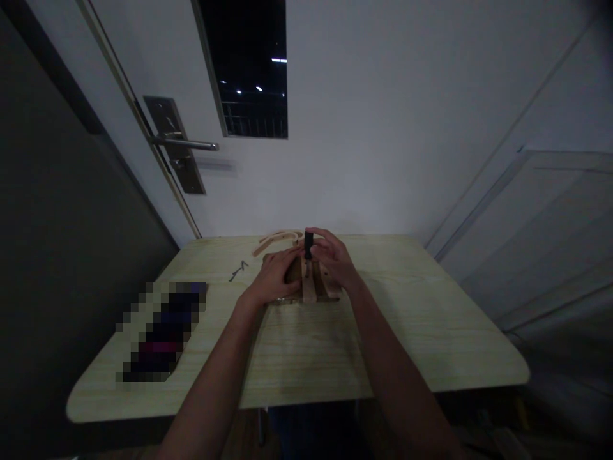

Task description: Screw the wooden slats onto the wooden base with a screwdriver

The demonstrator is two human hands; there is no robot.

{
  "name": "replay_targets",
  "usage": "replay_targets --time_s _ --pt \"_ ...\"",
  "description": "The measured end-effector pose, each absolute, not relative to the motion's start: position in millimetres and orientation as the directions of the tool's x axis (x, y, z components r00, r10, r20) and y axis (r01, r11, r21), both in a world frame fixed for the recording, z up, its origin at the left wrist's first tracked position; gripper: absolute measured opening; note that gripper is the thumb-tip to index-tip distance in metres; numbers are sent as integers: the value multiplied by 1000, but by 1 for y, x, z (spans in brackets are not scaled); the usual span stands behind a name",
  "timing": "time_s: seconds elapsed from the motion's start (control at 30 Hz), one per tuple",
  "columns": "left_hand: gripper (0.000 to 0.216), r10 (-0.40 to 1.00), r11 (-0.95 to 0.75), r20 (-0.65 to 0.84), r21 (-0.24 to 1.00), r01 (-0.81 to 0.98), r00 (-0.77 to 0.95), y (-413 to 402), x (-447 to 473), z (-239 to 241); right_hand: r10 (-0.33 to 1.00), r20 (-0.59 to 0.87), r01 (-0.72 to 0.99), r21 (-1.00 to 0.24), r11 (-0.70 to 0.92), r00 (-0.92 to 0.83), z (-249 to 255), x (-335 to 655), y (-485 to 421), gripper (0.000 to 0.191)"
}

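My right hand [334,260] is closed round the black handle of a screwdriver [308,244], held upright with its shaft pointing down. Its tip meets a pale wooden strip [309,291] lying across a brown board [293,273]. Beside it, partly under my right hand, is another pale wooden strip [330,289]. My left hand [272,277] grips the left part of the board, thumb on the near side and fingers on the far side. Whether a screw sits under the tip is too small to tell.
Curved pale wooden pieces [274,240] lie behind my left hand. Several small dark screws [238,271] rest to its left. A pixelated dark object [165,332] is on the table's left side. The table [445,332] meets a white door [359,160] with a metal handle [189,144].
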State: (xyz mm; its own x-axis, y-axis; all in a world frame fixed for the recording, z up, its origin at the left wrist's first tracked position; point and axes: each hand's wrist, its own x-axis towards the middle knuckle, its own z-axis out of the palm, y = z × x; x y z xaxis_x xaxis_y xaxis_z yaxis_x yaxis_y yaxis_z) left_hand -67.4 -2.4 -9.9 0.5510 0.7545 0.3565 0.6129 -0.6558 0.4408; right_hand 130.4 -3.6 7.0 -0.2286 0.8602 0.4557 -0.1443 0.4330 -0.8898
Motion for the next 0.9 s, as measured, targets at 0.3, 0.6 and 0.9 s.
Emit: replay_targets --time_s 0.3,0.6,0.9 --pt "77 758 -651 345 444 616 553 -4 -67 -9 851 497 -144 -867 478 -167 11 131 -5 37" --pt "78 749 -662 353 444 604 561 -6 -67 -6 860 499 -98 -866 490 -104 7 130 -4 42" --pt "74 727 -685 384 451 572 569 -2 -68 -11 842 500 -115 -866 487 -202 11 130 -6 44"
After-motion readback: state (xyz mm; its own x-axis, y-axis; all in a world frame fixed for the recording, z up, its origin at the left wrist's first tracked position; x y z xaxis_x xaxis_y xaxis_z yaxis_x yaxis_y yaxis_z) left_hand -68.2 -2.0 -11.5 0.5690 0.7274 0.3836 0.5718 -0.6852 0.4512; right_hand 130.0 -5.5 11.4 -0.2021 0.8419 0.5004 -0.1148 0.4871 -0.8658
